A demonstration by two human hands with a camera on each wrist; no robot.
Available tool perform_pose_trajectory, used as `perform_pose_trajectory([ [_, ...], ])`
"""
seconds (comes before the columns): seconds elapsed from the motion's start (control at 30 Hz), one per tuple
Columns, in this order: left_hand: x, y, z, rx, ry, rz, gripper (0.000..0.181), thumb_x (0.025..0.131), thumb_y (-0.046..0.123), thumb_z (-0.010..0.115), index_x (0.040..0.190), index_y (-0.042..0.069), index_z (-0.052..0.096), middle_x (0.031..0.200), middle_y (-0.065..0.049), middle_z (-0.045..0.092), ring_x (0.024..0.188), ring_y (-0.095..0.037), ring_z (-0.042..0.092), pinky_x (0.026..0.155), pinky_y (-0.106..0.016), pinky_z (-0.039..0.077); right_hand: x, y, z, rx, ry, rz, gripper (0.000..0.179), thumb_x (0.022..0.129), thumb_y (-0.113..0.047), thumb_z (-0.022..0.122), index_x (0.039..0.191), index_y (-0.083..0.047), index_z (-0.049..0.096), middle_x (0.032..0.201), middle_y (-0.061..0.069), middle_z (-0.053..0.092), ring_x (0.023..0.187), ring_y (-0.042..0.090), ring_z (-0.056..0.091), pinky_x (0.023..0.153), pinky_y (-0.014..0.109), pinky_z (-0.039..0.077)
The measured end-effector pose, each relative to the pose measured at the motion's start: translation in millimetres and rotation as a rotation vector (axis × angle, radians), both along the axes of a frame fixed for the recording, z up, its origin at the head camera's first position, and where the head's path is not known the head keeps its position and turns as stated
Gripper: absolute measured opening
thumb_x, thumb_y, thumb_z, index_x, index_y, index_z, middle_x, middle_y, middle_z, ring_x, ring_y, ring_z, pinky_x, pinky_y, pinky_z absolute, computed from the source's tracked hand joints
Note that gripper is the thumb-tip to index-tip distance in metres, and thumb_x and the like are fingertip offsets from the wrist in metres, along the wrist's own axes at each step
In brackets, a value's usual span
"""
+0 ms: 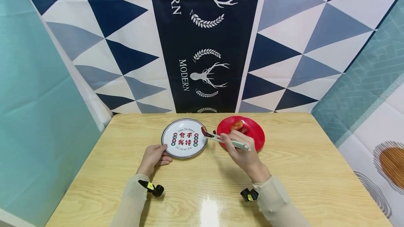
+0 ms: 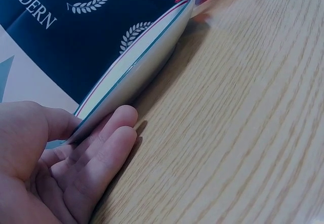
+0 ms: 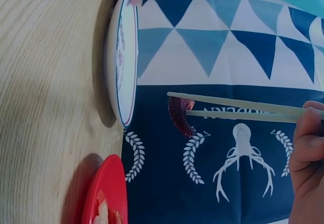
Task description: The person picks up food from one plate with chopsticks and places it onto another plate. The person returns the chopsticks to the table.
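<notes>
My left hand (image 1: 154,157) grips the near-left rim of a white plate (image 1: 168,132) with red characters and a dark edge line. In the left wrist view, the thumb lies over the rim (image 2: 96,105) while fingers reach beneath. My right hand (image 1: 245,152) holds pale green chopsticks (image 1: 233,142). Pinched between their tips is a curved, glossy, dark red piece of food (image 3: 179,116), held in the air near the white plate's right edge. Behind the right hand stands a red plate (image 1: 260,136) with orange and reddish food pieces (image 1: 237,125) on it.
Both plates are at the far part of a light wood table (image 1: 195,188). A patterned cloth (image 1: 205,45) hangs right behind the table's back edge. Dark cameras (image 1: 156,190) are strapped at both wrists.
</notes>
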State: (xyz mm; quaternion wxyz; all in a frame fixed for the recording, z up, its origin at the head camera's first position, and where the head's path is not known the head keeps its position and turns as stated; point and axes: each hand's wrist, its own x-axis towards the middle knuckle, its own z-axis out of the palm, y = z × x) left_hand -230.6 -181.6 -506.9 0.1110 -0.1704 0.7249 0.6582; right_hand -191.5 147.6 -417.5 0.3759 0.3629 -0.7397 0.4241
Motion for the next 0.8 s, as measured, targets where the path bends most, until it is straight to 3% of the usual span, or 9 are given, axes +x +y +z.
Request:
perform_pose_trajectory([
  [0.47,4.9,-7.7,3.2,-0.008,-0.002,0.005,0.038,0.107,0.025,0.055,0.121,-0.009,0.064,0.075,-0.008,0.070,0.063,-0.015,0.074,0.064,-0.027,0.067,-2.1,-6.9,1.0,0.003,0.023,0.014,0.025,0.077,0.012,0.079,0.077,-0.011,0.068,0.065,-0.004,0.057,0.060,0.005,0.051,0.056,0.012,0.047],
  [0.8,5.0,0.5,1.9,0.000,0.006,-0.005,0.038,0.107,0.025,0.055,0.122,-0.009,0.064,0.075,-0.008,0.071,0.063,-0.014,0.074,0.062,-0.027,0.066,1.4,-1.8,1.4,0.001,0.013,0.006,0.026,0.078,0.011,0.079,0.075,-0.011,0.067,0.066,-0.003,0.058,0.062,0.006,0.051,0.055,0.011,0.046],
])
